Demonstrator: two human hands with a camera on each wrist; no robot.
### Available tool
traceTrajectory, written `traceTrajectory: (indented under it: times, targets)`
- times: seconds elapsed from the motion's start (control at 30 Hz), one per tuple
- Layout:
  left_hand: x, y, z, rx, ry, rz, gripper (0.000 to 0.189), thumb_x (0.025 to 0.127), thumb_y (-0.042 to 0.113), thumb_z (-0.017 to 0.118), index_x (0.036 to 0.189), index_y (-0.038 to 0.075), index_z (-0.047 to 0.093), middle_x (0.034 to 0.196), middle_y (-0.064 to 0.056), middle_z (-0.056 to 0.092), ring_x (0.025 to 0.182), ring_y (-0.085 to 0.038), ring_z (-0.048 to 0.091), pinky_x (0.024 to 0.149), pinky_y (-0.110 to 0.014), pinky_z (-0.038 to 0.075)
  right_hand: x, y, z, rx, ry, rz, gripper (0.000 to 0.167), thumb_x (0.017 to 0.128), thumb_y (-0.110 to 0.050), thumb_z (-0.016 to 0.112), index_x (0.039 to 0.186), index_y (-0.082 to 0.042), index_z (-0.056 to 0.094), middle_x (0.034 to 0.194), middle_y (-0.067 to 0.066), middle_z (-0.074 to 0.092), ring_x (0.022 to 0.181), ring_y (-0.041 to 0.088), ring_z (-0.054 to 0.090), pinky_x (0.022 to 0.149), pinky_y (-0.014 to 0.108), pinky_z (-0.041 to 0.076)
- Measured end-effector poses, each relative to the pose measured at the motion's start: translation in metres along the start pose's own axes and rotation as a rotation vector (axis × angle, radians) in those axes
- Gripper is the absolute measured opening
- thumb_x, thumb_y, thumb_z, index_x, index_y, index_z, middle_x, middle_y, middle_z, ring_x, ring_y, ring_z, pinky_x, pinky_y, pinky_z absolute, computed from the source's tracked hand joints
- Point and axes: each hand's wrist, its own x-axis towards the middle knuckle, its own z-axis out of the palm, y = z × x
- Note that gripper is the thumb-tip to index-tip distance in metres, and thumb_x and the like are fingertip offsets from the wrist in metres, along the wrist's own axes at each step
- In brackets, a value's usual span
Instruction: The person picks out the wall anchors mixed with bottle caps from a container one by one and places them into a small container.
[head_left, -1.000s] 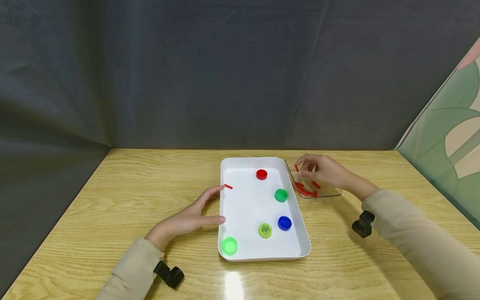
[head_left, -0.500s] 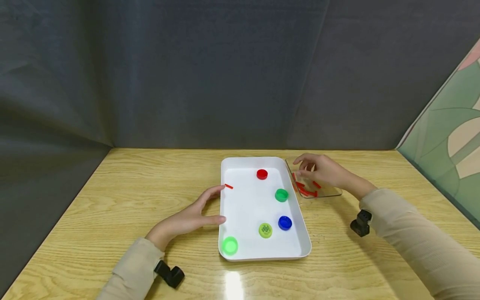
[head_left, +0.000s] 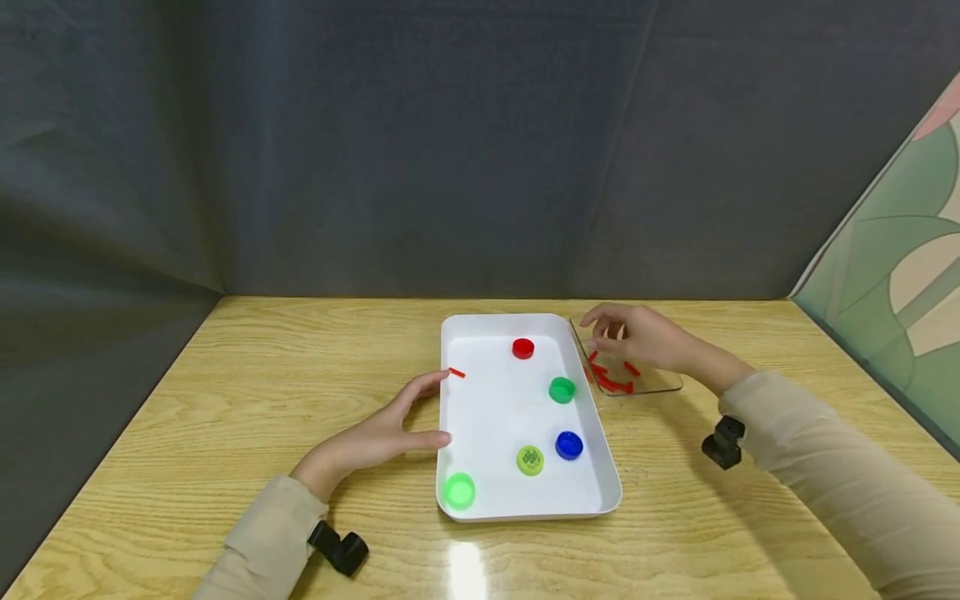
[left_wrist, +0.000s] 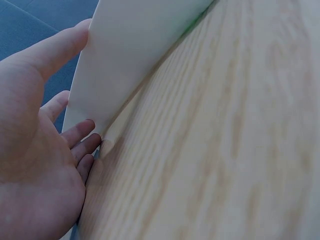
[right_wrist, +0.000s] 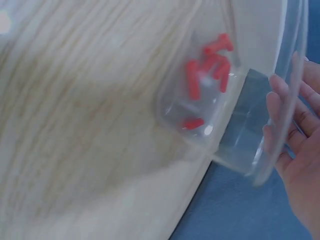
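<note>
My left hand [head_left: 386, 433] rests at the left side of a white tray [head_left: 495, 511], thumb and fingertips touching its wall. Beside the index fingertip, a small red stick [head_left: 457, 372] lies at the tray's left edge. My right hand [head_left: 645, 337] is over a clear plastic container [head_left: 660, 382], its fingers loosely bent and nothing visible between them. Several short red sticks [right_wrist: 193, 80] lie inside that container in the right wrist view, where the fingers [right_wrist: 278, 86] show near the rim, partly behind the clear wall.
Inside the tray are round caps: red [head_left: 522, 348], green [head_left: 562, 390], blue [head_left: 568, 445], yellow-green [head_left: 530, 460] and bright green [head_left: 460, 491]. The container stands against the tray's right side. A dark cloth [head_left: 480, 150] hangs behind the wooden table [head_left: 300, 350].
The red stick that was at my right fingertips has left them; a red stick now lies lower in the container. The right hand has shifted slightly left and up. My left hand stays put.
</note>
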Motion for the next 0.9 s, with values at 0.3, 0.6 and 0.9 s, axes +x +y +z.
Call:
traceTrajectory:
  times: [0.3, 0.6, 0.9]
  targets:
    - [0.0, 0.001, -0.001, 0.006, -0.001, -0.01, 0.084, 0.09, 0.035, 0.074, 0.156, 0.028, 0.022, 0.16, -0.006, 0.019, 0.148, -0.026, 0.013, 0.116, -0.059, 0.01, 0.013, -0.024, -0.001, -0.03, -0.018, -0.051, 0.028, 0.091, -0.011, 0.073, 0.116, -0.002, 0.067, 0.091, 0.001, 0.065, 0.078, 0.019, 0.055, 0.063, 0.029, 0.051]
    - [0.001, 0.0, 0.001, -0.005, -0.004, 0.011, 0.084, 0.091, 0.033, 0.073, 0.157, 0.025, 0.022, 0.16, -0.006, 0.021, 0.147, -0.027, 0.014, 0.116, -0.059, 0.01, 0.03, -0.05, 0.005, -0.012, -0.065, -0.098, 0.025, 0.091, -0.012, 0.074, 0.115, -0.007, 0.069, 0.091, -0.001, 0.066, 0.081, 0.019, 0.057, 0.07, 0.031, 0.052]
    - [0.002, -0.001, 0.001, -0.007, -0.003, 0.012, 0.084, 0.091, 0.034, 0.073, 0.157, 0.025, 0.021, 0.159, -0.007, 0.021, 0.147, -0.028, 0.014, 0.116, -0.059, 0.01, 0.049, -0.073, 0.014, -0.001, -0.148, -0.14, 0.026, 0.092, -0.011, 0.072, 0.117, -0.004, 0.068, 0.095, 0.0, 0.068, 0.085, 0.019, 0.061, 0.073, 0.03, 0.055]
